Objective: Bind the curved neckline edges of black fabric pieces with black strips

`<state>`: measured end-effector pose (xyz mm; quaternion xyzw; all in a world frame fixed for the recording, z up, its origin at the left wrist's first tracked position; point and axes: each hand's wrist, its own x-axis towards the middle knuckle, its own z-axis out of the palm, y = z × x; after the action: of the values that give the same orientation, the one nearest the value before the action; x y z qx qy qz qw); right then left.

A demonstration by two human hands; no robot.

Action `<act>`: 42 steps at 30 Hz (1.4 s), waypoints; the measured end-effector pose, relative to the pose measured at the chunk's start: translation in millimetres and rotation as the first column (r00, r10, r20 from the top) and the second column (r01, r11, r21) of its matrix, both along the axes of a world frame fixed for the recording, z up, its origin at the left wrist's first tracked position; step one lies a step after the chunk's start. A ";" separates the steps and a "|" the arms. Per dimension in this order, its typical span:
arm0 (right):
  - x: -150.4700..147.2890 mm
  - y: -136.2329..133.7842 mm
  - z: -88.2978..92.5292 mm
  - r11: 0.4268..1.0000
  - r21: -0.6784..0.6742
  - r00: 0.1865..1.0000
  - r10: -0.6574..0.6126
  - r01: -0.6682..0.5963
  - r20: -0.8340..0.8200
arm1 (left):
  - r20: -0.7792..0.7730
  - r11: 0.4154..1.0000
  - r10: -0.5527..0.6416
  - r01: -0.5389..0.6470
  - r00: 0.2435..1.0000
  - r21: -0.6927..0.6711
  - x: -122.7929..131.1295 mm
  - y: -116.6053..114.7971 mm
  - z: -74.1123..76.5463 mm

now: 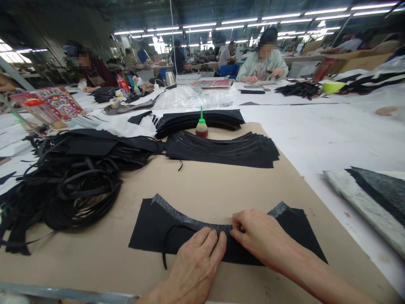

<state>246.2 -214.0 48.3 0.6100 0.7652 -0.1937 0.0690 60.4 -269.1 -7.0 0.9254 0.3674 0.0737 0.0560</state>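
Observation:
A curved black fabric piece (152,230) with a grey textured inner edge lies flat on the brown cardboard sheet (205,181) in front of me. A thin black strap (167,240) loops over its left half. My left hand (198,264) rests on the piece's middle, fingers together and pressed down near the strap's end. My right hand (262,236) lies just to the right, fingertips pinched on the grey edge where the strap meets it. The two hands almost touch.
A tangled heap of black straps (72,185) sits to the left. Stacks of black curved pieces (221,147) lie further back, with a small green-tipped glue bottle (201,126) standing among them. Grey felt sheets (376,190) lie at the right. Other people work at far tables.

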 end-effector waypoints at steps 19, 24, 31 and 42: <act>7.9 -12.0 4.0 0.998 0.064 1.000 -0.005 0.003 0.030 | 0.010 0.969 -0.031 0.028 0.999 0.244 8.7 1.2 6.2; 36.6 -8.3 5.0 0.998 0.034 0.998 -0.049 0.051 -0.047 | -0.069 0.979 -0.009 0.022 0.998 0.203 16.0 3.1 9.1; 82.5 -4.8 5.1 0.990 -0.056 0.967 -0.136 0.127 -0.217 | -0.110 0.979 -0.023 0.044 0.994 0.197 13.8 6.0 0.7; 83.7 -7.5 -11.3 0.967 -0.121 0.879 -0.255 0.225 -0.403 | -0.078 0.983 -0.015 0.029 0.997 0.184 17.6 4.5 4.1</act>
<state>329.8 -221.5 37.0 0.6420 0.6736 -0.3528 -0.0984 78.0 -264.5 -2.9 0.9328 0.3504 0.0716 -0.0433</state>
